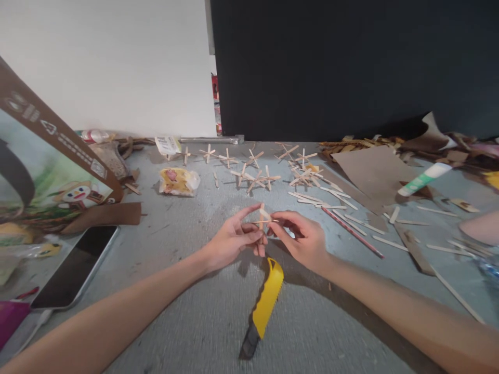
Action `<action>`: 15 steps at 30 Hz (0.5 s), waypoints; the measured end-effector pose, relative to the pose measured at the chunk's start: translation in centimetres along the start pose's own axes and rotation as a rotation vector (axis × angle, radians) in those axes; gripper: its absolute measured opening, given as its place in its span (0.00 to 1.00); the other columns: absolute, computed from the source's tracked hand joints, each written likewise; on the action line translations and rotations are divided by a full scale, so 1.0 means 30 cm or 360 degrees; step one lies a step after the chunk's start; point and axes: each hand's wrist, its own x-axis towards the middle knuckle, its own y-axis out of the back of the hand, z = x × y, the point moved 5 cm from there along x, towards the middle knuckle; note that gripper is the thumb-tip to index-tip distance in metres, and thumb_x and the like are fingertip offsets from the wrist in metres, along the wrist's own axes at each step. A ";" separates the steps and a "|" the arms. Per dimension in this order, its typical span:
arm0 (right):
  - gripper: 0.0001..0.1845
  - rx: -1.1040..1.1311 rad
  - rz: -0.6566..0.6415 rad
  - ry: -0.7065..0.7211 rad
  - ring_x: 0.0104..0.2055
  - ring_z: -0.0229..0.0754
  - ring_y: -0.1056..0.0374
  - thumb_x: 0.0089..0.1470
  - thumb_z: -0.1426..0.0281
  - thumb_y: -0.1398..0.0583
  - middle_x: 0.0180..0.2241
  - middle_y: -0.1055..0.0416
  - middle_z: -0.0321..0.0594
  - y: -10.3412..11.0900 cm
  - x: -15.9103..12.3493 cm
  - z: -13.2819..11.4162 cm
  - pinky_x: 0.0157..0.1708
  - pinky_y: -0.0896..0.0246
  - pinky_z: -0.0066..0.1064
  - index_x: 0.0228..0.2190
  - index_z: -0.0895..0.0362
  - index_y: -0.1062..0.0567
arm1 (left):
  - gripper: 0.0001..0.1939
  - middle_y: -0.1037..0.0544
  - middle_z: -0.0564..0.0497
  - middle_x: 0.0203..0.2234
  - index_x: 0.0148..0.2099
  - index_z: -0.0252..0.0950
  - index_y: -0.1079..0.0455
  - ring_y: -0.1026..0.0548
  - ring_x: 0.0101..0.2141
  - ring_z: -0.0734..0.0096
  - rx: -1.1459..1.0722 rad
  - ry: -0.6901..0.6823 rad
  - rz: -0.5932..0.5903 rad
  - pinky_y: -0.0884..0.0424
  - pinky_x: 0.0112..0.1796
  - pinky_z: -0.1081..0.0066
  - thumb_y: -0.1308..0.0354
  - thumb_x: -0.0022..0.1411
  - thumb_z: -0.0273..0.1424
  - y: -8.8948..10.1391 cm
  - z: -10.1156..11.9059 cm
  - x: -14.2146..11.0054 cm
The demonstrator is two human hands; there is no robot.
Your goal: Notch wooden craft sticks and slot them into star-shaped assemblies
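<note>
Above the middle of the table, my left hand [234, 235] grips a small cross of wooden craft sticks [262, 221] between thumb and fingers, with one stick standing upright. My right hand [302, 238] meets it from the other side, thumb and forefinger pinched at the cross's right end. The joint between the sticks is partly hidden by my fingers. Below my hands lies a yellow utility knife [268, 298], its dark end toward me. Beyond them stand several finished-looking stick crosses [255, 179], and loose craft sticks [307, 199] lie to their right.
A red pencil [353, 232] and a white-and-green tube [424, 179] lie right, near brown cardboard [374, 174]. At left are a phone [76, 267], a printed bag [58, 166] and a small yellow packet [178, 182]. White and black panels [351, 67] stand behind. Bare skin [483, 227] shows at the right edge.
</note>
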 end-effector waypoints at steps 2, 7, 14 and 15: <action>0.09 0.0015 -0.0004 -0.0044 0.31 0.44 0.21 0.64 0.60 0.36 0.34 0.17 0.42 0.002 -0.002 0.003 0.36 0.22 0.37 0.40 0.52 0.19 | 0.47 0.17 0.50 0.31 0.76 0.39 0.48 0.17 0.28 0.66 0.0027 -0.0012 0.0022 0.26 0.33 0.70 0.29 0.62 0.30 -0.002 0.003 -0.002; 0.10 0.0100 -0.0026 -0.0112 0.31 0.44 0.20 0.64 0.60 0.36 0.33 0.17 0.42 0.004 0.000 0.011 0.35 0.22 0.36 0.41 0.52 0.20 | 0.47 0.15 0.49 0.31 0.77 0.40 0.49 0.14 0.32 0.61 0.0009 0.0012 0.0034 0.22 0.34 0.70 0.29 0.62 0.29 -0.003 0.000 -0.001; 0.15 0.0371 0.0000 -0.0338 0.29 0.44 0.21 0.62 0.54 0.34 0.30 0.18 0.41 -0.003 0.006 0.037 0.32 0.22 0.35 0.40 0.53 0.21 | 0.50 0.13 0.46 0.34 0.79 0.43 0.55 0.13 0.35 0.62 -0.0099 -0.0003 0.0085 0.20 0.37 0.69 0.31 0.65 0.25 0.008 0.004 0.000; 0.15 0.0384 -0.0003 -0.0355 0.29 0.44 0.21 0.61 0.54 0.34 0.31 0.18 0.41 -0.004 0.006 0.038 0.32 0.22 0.35 0.40 0.53 0.22 | 0.50 0.13 0.46 0.35 0.80 0.44 0.56 0.13 0.35 0.62 -0.0107 -0.0006 0.0104 0.19 0.38 0.69 0.32 0.65 0.24 0.008 0.005 -0.001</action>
